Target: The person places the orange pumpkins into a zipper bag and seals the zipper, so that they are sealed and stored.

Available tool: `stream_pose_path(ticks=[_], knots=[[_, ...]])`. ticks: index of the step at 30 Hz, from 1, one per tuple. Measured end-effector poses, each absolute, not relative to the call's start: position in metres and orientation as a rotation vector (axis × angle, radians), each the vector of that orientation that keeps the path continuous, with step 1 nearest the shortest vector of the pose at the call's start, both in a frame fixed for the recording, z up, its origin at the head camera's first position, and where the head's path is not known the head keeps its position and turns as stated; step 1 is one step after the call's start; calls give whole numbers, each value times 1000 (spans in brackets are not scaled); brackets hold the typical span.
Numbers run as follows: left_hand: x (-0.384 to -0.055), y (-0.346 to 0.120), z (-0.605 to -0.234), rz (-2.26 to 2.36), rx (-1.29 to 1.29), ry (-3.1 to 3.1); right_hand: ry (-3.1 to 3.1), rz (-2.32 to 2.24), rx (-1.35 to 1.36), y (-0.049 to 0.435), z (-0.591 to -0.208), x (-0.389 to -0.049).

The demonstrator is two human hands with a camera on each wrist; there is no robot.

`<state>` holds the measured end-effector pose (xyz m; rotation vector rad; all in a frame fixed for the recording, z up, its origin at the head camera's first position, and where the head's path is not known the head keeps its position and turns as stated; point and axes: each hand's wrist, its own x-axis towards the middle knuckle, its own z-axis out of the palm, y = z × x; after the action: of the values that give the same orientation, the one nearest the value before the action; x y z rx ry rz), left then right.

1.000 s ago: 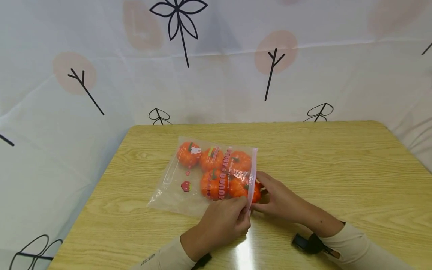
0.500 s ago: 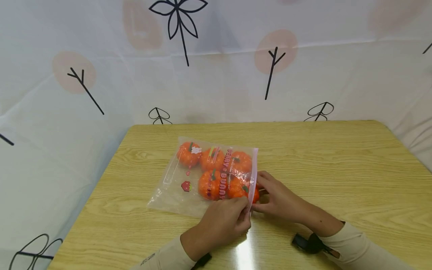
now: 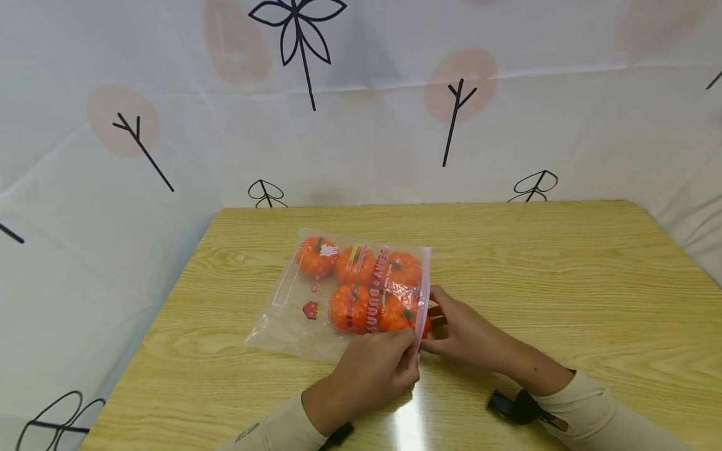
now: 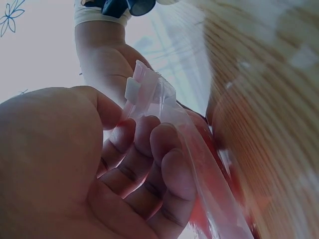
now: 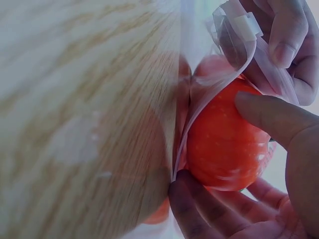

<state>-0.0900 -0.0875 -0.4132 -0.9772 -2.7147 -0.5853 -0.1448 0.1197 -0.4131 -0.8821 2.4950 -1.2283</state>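
Observation:
A clear zip bag (image 3: 293,332) printed with pink lettering lies on the table with several small orange pumpkins (image 3: 316,258) inside, mouth facing right. My left hand (image 3: 369,369) pinches the near corner of the bag's pink zip edge (image 3: 425,269). In the left wrist view its thumb and fingertips meet on the strip, beside a white slider (image 4: 132,90). My right hand (image 3: 465,329) holds the pumpkin at the mouth (image 5: 224,139). Its thumb presses that pumpkin's side in the right wrist view, the other fingers spread around the opposite side. The bag's film partly covers this pumpkin.
The wood-grain table (image 3: 536,263) extends on both sides of the bag. A pale cloth (image 3: 372,144) with plant drawings hangs behind it and on the left. A black strap device (image 3: 513,406) is on the right wrist.
The pumpkin in my right hand has slid slightly left, further into the bag, and the one beside it has shifted left too. My left hand keeps its place.

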Motion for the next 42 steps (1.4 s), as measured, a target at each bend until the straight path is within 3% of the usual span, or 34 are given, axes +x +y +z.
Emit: stream_pose_path(ticks=[42], knots=[[-90, -86, -415, -552, -982, -2618, 2473, -1320, -881, 122, -418, -145]])
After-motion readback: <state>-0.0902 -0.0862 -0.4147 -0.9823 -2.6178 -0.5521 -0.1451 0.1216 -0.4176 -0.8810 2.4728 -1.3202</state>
